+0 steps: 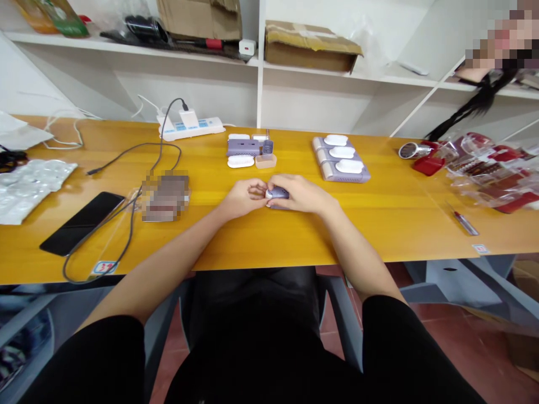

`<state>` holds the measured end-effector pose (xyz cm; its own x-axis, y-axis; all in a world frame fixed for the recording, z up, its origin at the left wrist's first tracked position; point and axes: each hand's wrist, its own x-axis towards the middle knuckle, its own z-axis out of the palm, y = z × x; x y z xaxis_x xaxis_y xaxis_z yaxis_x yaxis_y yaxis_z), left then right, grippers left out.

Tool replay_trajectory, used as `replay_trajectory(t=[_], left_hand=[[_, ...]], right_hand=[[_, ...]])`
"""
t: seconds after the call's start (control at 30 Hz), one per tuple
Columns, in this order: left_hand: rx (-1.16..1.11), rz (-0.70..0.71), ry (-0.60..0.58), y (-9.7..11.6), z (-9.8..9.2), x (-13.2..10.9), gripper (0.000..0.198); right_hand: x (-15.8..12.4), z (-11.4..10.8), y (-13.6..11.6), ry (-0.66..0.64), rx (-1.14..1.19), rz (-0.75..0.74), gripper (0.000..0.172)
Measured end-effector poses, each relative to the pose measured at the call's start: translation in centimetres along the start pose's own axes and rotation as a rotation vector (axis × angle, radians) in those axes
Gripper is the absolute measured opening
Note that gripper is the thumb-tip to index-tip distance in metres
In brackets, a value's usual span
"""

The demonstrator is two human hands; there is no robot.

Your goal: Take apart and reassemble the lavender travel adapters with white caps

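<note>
Both my hands meet at the middle of the yellow table (379, 224). My right hand (301, 193) is wrapped over a small lilac device (278, 194) with a white end. My left hand (244, 197) pinches that white end from the left. Beyond my hands lie a lilac case (243, 147), a white oval pad (241, 161), a small peach-coloured tray (265, 162) and a small lilac upright piece (268, 147). To the right is a row of three lilac units with white tops (342, 159).
A black phone (82, 222), black cables (138, 168), a blurred object (165, 196) and a white power strip (191, 127) are at left, with white blister sheets (29, 185). Red-packaged items (484, 168) are at right, near another person (501, 50). Shelves hold cardboard boxes (309, 46).
</note>
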<state>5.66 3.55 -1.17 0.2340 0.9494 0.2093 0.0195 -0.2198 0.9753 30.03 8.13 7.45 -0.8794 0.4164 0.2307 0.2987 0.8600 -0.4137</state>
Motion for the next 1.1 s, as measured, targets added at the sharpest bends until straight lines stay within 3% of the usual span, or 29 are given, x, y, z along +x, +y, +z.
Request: replay_trajectory(t=[0.8, 1.1], left_hand=[[0.106, 0.08, -0.066, 0.16, -0.03, 0.09, 0.051], [0.057, 0.034, -0.043, -0.32, -0.12, 0.25, 0.055]], right_hand=[[0.32, -0.13, -0.1, -0.092, -0.026, -0.003, 0.018], [0.37, -0.75, -0.4, -0.066, 0.011, 0.067, 0.029]])
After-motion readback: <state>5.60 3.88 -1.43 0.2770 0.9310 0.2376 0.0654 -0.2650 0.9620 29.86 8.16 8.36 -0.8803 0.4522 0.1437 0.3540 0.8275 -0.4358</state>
